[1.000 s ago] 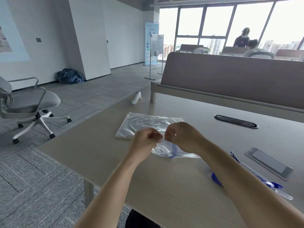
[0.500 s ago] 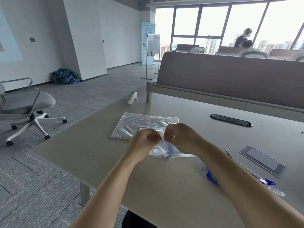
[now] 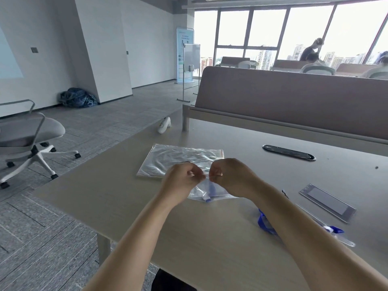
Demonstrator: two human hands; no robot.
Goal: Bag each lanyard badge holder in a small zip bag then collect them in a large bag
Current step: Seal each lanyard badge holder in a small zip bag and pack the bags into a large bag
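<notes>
Since a second ago both pinches sit unchanged: the left hand (image 3: 182,180) and right hand (image 3: 230,177) clamp the small zip bag (image 3: 206,191) mouth mid-table, near the front edge. Sealing is probably unfinished (blue lanyard inside), and the large bag (image 3: 178,157) lies just behind.

A pale wood-grain table (image 3: 210,238) is backed by a taupe fabric divider panel (image 3: 294,97). Grey striped carpet tiles (image 3: 100,127) are bounded by plain white walls (image 3: 147,38). A grey swivel chair on white castors (image 3: 27,135) is seen left; daylight is admitted through tall dark-framed windows (image 3: 268,28).
</notes>
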